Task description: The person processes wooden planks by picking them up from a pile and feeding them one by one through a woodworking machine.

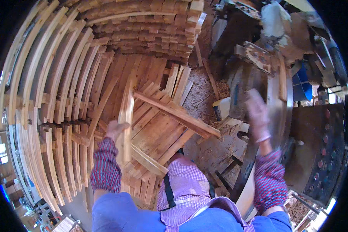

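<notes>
My left hand (116,129) is closed on a wooden board (126,116), which it holds tilted on end and somewhat blurred. Below that lies a stack of planks (154,133), with a loose wooden strip (178,114) slanting across its top and a shorter strip (149,160) near its front. On the other side, my right hand (258,114) wears a pale glove. Motion smears it, but its fingers look stretched out and nothing shows in them. It hovers by the long metal edge of a machine (275,112).
Tall racks of stacked boards (54,77) line the left, and another board pile (143,31) stands at the back. Wood shavings (201,89) cover the floor between pile and machine. A dark panel (317,150) with round buttons is at the right.
</notes>
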Tool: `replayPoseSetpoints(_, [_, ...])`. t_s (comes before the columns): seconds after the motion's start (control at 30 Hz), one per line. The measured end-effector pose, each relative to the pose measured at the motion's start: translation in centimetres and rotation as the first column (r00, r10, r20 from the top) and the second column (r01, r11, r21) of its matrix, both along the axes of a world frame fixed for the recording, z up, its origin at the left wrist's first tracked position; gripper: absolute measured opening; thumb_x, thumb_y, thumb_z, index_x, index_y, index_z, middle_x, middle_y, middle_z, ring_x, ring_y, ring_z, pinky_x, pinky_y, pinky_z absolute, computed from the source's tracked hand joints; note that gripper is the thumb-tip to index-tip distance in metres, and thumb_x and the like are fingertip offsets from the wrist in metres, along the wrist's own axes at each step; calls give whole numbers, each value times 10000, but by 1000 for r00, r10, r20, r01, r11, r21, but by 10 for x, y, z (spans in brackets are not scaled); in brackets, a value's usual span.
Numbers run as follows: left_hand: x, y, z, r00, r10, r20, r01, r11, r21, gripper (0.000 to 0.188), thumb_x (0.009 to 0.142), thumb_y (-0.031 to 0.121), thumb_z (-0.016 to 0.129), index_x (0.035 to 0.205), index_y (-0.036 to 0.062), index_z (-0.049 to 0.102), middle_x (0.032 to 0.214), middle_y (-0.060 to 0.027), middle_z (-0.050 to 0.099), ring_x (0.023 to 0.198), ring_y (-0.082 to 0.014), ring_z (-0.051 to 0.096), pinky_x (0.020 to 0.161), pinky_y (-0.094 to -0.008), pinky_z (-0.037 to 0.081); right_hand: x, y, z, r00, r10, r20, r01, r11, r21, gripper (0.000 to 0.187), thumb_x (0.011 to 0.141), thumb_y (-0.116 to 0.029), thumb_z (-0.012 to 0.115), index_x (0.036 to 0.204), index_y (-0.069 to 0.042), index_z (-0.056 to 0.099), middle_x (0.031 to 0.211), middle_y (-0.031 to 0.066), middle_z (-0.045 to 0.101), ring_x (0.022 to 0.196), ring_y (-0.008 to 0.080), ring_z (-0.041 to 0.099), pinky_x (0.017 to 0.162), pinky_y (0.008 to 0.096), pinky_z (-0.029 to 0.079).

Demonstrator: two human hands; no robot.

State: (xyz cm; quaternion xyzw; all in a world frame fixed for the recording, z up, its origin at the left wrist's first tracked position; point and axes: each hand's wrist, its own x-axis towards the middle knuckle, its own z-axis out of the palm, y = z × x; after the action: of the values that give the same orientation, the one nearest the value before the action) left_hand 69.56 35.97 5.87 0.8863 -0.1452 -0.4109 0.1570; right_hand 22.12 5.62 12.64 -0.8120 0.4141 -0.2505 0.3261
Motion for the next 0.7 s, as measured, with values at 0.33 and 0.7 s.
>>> replayPoseSetpoints(0.33, [-209,55,49,664,35,-747,-562,682,-468,655,801,281,757,1306,-36,485,1131,-142,632,965,-283,656,890,-410,551,19,267,45,954,271,129,-299,815,496,849,841,-257,728,1515,-34,263,1522,213,352,1395,304,381,1124,350,341])
replayPoseSetpoints(0.7, [-400,-36,71,558,-259,-788,-546,601,-584,473,856,182,750,1249,86,504,961,-64,667,710,-163,647,596,-304,558,-132,321,70,949,-311,52,297,937,184,700,851,-138,677,1449,44,363,1421,285,453,1319,365,472,1091,386,388])
